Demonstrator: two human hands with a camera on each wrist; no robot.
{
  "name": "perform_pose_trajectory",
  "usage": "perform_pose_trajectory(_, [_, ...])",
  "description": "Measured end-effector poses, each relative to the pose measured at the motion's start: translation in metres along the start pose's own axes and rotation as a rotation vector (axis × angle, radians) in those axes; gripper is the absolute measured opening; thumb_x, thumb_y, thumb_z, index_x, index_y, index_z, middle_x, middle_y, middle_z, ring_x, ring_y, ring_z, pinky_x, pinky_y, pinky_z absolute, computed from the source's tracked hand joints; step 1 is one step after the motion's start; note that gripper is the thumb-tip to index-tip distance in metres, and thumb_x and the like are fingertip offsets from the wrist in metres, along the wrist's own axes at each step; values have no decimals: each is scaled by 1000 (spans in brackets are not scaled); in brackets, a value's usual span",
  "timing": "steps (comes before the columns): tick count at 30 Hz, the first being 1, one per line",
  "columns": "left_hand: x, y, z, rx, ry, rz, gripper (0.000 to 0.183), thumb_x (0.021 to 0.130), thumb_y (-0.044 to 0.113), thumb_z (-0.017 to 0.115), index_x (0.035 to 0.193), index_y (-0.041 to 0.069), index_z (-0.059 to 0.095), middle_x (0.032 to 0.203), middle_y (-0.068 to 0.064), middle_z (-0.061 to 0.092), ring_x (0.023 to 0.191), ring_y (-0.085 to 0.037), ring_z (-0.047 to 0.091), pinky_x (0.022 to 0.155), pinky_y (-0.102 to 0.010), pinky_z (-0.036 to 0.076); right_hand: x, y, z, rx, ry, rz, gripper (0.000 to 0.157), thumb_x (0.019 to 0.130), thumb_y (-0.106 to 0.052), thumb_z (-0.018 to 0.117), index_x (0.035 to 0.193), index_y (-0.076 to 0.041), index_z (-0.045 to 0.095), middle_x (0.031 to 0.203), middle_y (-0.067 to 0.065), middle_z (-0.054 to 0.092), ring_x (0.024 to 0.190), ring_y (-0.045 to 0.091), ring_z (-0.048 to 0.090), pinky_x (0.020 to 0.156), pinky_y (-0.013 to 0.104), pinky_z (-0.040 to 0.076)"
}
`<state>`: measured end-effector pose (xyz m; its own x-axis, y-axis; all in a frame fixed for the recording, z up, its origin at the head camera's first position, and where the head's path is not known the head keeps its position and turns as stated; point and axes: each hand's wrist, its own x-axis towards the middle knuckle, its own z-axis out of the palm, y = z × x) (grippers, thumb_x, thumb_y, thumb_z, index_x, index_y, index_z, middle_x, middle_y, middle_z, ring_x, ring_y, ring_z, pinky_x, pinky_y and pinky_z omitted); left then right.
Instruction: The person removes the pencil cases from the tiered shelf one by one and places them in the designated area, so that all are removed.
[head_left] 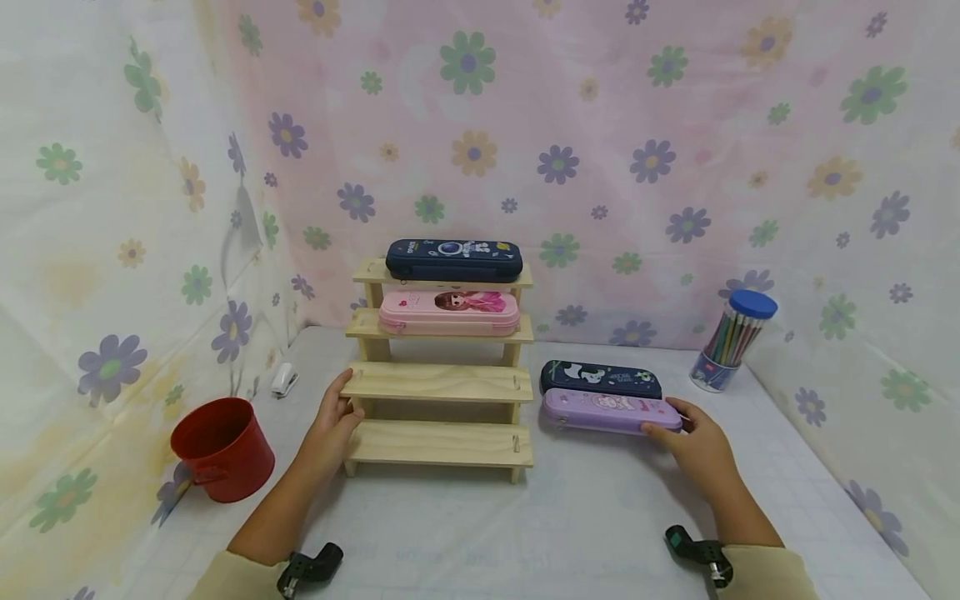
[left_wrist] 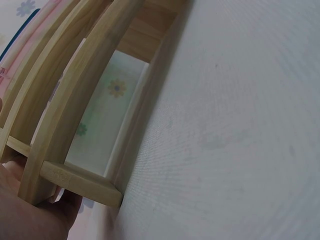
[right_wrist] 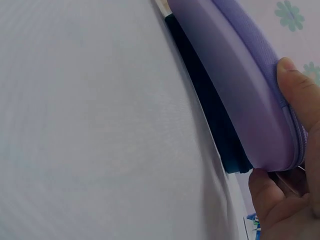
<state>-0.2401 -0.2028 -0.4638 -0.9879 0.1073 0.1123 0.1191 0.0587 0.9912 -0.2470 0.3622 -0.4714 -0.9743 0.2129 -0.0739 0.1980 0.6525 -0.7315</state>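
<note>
Head view: the right hand point(head_left: 701, 443) is pinching the lilac pencil case point(head_left: 607, 411) by its right end, thumb at the near edge, fingers about the end. From that grip the case is stretching leftward, its long axis running nearly crosswise to the person, its free end pointing towards the wooden rack point(head_left: 438, 381) and angling slightly away. Its printed face is facing up. A dark pencil case point(head_left: 600, 377) is lying along its far side, almost parallel. The left hand point(head_left: 330, 427) is gripping the rack's left end, well apart from the lilac case, so the right hand is the nearer one.

Left wrist view: thumb and fingers are curling about the rack's end, the boards running lengthwise away from that grip. The lilac case is not showing.

Right wrist view: the lilac case is extending from the pinch towards the upper left, the dark one showing between it and the table point(right_wrist: 100, 120). Whether the lilac case is touching the table, I cannot tell.
</note>
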Motion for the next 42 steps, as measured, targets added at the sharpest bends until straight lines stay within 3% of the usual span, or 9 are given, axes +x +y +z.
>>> perform_pose_trajectory(12, [1, 1, 1, -3, -8, -13, 70, 111, 4, 36, 169, 22, 0, 175, -17, 10, 162, -34, 6, 128, -60, 8, -1, 5, -2, 14, -25, 20, 119, 80, -78, 72, 166, -10, 26, 168, 29, 25, 152, 55, 25, 117, 70, 30])
perform_pose_trajectory(21, [1, 2, 2, 3, -3, -12, 70, 111, 3, 35, 169, 20, 0, 175, -15, 9, 162, -33, 7, 129, -57, 9, 3, 15, -2, -52, -84, -21, 116, 86, -72, 72, 167, -6, 20, 169, 28, 22, 151, 54, 28, 119, 70, 28])
perform_pose_trajectory(42, [1, 2, 1, 10, 2, -15, 70, 110, 2, 34, 169, 20, 0, 175, -16, 10, 162, -33, 8, 129, -56, 9, 7, 14, 0, -152, -104, -25, 115, 87, -65, 75, 167, -5, 18, 168, 31, 22, 150, 56, 26, 116, 73, 27])
